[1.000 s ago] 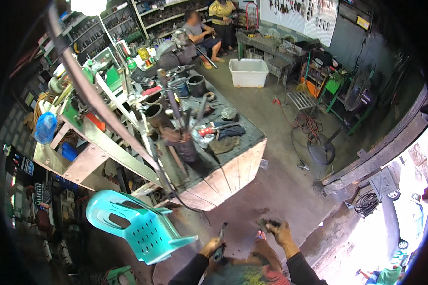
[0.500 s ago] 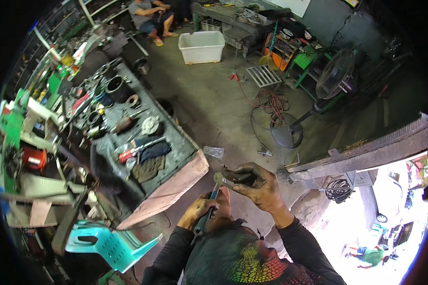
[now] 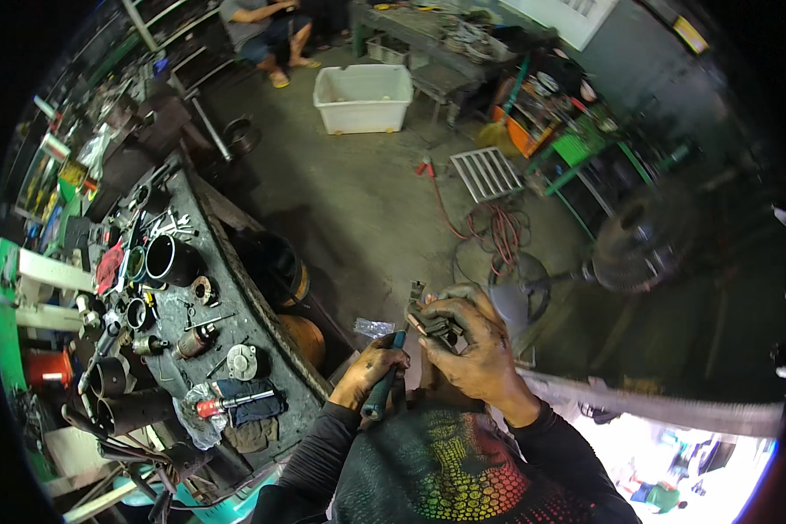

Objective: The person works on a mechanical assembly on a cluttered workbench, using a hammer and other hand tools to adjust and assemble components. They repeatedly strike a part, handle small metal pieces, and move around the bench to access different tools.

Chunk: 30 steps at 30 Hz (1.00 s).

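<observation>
A worker in a patterned shirt [image 3: 454, 472] brings tool and part together, workshop floor [image 3: 349, 201]. L hand [image 3: 368, 375] is curled tight round a teal-handled tool [image 3: 379, 400], held slantwise, its upper end toward the other hand. R hand [image 3: 476, 349], fingers bunched, pinches a dark metal piece [image 3: 438, 327], incl. what may be more than one bit; fingers hide too much to tell. Piece sits up in the air in front of the shirt, just beside the tool's upper end; can't tell if they touch.

New vs. a sec ago: hands were well apart, now they're nearly together, & the view has swung so more of the work surface [image 3: 223, 284] shows at L. Judging by that, work's now at close range, w/ both hands needed & nothing set down.

On the surface: a round grey metal part [image 3: 243, 362], a red-handled tool [image 3: 210, 408] lying partly on dark cloth [image 3: 253, 424], plus an open black cylinder [image 3: 173, 260]. Bkgd: white plastic bin [image 3: 362, 120], metal grate [image 3: 486, 175], red cable [image 3: 499, 240] nr it, & a seated co-worker [image 3: 266, 39], partly cut off by the frame edge.
</observation>
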Each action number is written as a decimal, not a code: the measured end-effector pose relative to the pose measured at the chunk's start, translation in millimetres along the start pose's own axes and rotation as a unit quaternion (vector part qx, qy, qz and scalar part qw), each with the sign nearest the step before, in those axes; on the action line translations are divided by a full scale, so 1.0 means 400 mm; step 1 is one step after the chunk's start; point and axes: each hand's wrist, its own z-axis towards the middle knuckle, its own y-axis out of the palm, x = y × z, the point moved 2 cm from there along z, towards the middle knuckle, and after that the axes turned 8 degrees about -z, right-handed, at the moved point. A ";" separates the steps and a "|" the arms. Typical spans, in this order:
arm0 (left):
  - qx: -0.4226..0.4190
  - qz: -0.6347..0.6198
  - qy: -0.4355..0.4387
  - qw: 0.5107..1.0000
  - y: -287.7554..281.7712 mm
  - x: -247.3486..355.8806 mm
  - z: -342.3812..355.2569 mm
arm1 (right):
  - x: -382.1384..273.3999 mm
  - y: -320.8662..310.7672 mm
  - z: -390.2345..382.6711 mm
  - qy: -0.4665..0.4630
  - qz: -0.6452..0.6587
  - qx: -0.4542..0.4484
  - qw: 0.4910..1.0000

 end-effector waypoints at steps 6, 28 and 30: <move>0.155 -0.149 -0.042 0.976 -0.020 0.100 0.201 | 0.096 -0.036 0.343 -0.092 0.005 -0.074 0.993; 0.423 -0.094 0.004 0.901 -0.252 0.328 0.163 | -0.050 0.382 0.943 -0.309 0.099 -0.348 0.879; 0.439 -0.051 -0.004 0.897 -0.240 0.311 0.114 | -0.059 0.452 0.937 -0.227 0.140 -0.449 0.853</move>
